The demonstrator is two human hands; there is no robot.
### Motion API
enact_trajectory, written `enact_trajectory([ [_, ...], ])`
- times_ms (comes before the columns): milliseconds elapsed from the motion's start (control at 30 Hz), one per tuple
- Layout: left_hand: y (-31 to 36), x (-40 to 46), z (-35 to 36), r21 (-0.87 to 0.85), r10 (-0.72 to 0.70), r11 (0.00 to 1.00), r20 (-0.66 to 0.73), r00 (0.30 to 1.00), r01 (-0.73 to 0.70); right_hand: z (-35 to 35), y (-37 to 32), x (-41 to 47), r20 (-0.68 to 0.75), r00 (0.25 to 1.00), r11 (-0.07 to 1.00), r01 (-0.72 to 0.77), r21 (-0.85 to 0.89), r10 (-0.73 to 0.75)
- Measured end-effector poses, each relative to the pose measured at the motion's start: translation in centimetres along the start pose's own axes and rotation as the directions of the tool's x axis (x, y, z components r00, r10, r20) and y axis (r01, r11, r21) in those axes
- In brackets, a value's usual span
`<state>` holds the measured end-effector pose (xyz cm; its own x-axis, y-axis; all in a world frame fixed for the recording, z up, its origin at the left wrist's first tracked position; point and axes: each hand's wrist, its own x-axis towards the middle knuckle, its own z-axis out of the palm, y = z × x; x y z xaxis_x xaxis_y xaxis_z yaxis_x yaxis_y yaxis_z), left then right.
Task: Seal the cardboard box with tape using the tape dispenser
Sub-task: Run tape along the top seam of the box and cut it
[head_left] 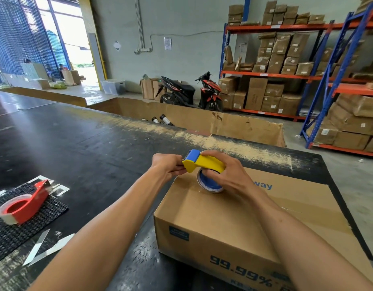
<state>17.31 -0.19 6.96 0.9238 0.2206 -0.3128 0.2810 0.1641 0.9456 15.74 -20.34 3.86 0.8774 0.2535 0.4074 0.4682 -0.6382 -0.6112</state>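
The brown cardboard box (244, 215) sits closed on the black surface (76, 143) with its far edge not visibly taped, the right hand (225, 175) gripping the yellow-and-blue tape dispenser (202, 162) above it while left-hand fingers (177, 168) pinch its front end, so sealing looks barely begun

Bright daylight pours in from the open doorway (81, 57) at the far left, blown out to white there, and throws a pale glare streak across the glossy black table (55, 143), while the rest of the warehouse stays evenly lit with only soft, faint shadows. Strong wide-angle distortion bends the blue and orange shelving (328, 80) at the right edge and stretches both forearms at the bottom. Near-field focus is decent on the cardboard box (233, 217), though its lower print smears a little, and the far background looks soft.
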Motion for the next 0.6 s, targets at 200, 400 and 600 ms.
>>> enact_trajectory([
  [200,-0.9,1.5,-2.3,-0.012,0.002,1.000,-0.077,0.997,-0.003,-1.1,0.2,0.7,0.105,0.994,0.990,0.030,-0.139,-0.016],
  [400,-3.1,2.4,-3.3,-0.006,0.018,1.000,-0.129,0.991,-0.019,-2.5,0.0,1.6,0.238,0.971,0.954,0.087,-0.289,-0.016],
  [600,-5.5,3.0,-3.6,0.123,0.079,0.991,-0.186,0.979,-0.056,-1.9,-1.2,2.7,0.319,0.947,0.886,0.179,-0.427,-0.038],
])
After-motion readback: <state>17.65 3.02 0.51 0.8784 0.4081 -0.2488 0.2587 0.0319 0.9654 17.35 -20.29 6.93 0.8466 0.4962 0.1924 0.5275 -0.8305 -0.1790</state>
